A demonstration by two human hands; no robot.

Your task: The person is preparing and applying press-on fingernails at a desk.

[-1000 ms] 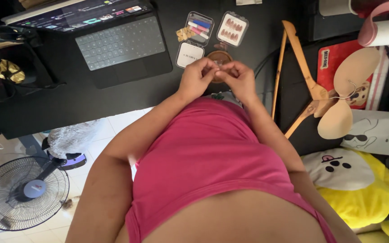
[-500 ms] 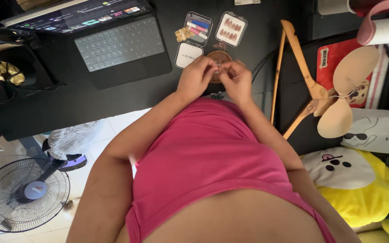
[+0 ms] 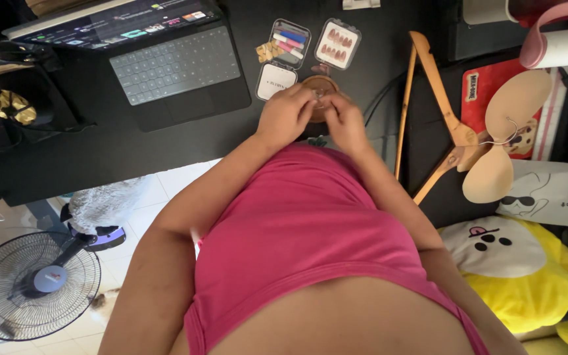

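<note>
My left hand (image 3: 286,116) and my right hand (image 3: 345,120) meet fingertip to fingertip over the black desk (image 3: 133,148). Together they pinch a tiny pale, shiny item (image 3: 320,96); it is too small to tell what it is. Right behind the fingertips stands a small round brown container (image 3: 319,83), partly hidden by my fingers. Just beyond it lies an open clear kit case (image 3: 288,41) with coloured spools, its lid (image 3: 276,80) holding a white card. A clear box of pink false nails (image 3: 338,43) lies to its right.
A dark keyboard with a tablet (image 3: 175,66) sits at the left of the desk. A wooden hanger (image 3: 436,98) and beige adhesive cups (image 3: 507,131) lie to the right, above a yellow plush (image 3: 527,283). A floor fan (image 3: 34,279) stands at the lower left.
My hands have shifted slightly away from me, closer to the brown container. The fingertips keep working at the tiny item between them.
</note>
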